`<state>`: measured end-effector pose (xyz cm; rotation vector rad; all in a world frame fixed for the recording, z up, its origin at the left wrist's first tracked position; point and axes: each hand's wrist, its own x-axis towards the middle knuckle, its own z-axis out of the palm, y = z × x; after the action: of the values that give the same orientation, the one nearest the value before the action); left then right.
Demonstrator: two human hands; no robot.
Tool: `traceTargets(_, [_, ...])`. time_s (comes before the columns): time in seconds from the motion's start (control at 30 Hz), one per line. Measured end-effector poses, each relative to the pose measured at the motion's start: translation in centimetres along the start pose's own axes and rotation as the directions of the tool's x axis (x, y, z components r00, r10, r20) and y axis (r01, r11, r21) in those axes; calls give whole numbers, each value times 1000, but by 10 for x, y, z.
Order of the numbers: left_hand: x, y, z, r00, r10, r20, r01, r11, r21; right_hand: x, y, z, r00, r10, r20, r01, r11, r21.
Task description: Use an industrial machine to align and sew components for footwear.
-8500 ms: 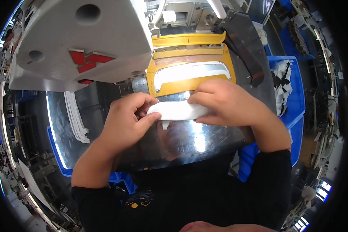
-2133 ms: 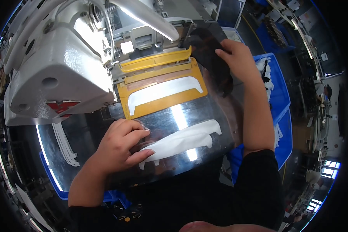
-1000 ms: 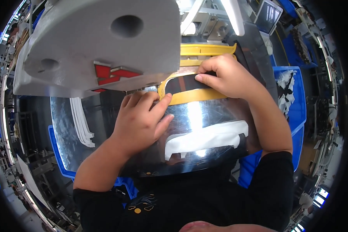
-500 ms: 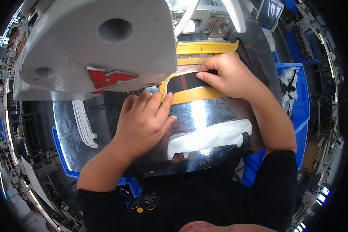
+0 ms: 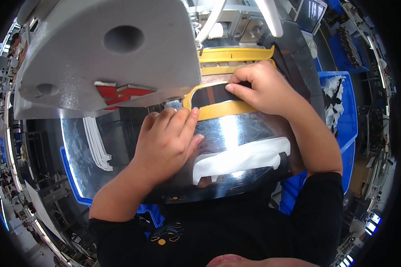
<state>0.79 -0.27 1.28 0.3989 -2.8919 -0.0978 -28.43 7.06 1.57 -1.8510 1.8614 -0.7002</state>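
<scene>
A yellow frame (image 5: 227,109) with rounded ends lies on the shiny metal work surface (image 5: 251,128), under the front of a sewing machine. Inside it is a dark fabric piece (image 5: 209,95) with a brownish stripe across it. My left hand (image 5: 165,144) rests palm down at the frame's left end, fingers stretched out, the index fingertip at its near left corner. Over the right part of the frame, my right hand (image 5: 269,89) is bent, thumb and index finger closed at the dark piece's far edge. Its other fingers are mostly hidden.
The big grey machine head (image 5: 80,53) overhangs the left side. A yellow bar (image 5: 236,54) lies behind the frame. A white fabric piece (image 5: 240,156) is nearer me, and stacked white strips (image 5: 96,144) lie at left. A blue bin (image 5: 350,107) with scraps stands right.
The machine head appears slightly farther left in the picture. Both hands and the yellow frame stay practically where they were.
</scene>
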Motion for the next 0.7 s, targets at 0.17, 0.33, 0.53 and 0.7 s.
traceTargets(0.17, [1, 0, 0, 1000, -15, 9, 15, 1000, -11, 2, -2, -3, 994, 101, 35, -100, 994, -45])
traceTargets(0.33, [4, -5, 3, 998, 18, 56, -14, 998, -62, 2, -4, 0, 988, 156, 7, -155, 984, -88])
traceTargets(0.53, [5, -9, 3, 995, 29, 96, -26, 999, -39, 3, -5, -1, 984, 177, 5, -174, 975, -137])
traceTargets(0.7, [4, -3, 2, 994, 6, 106, -13, 998, 64, 6, -7, -7, 969, 237, 67, -224, 960, -166])
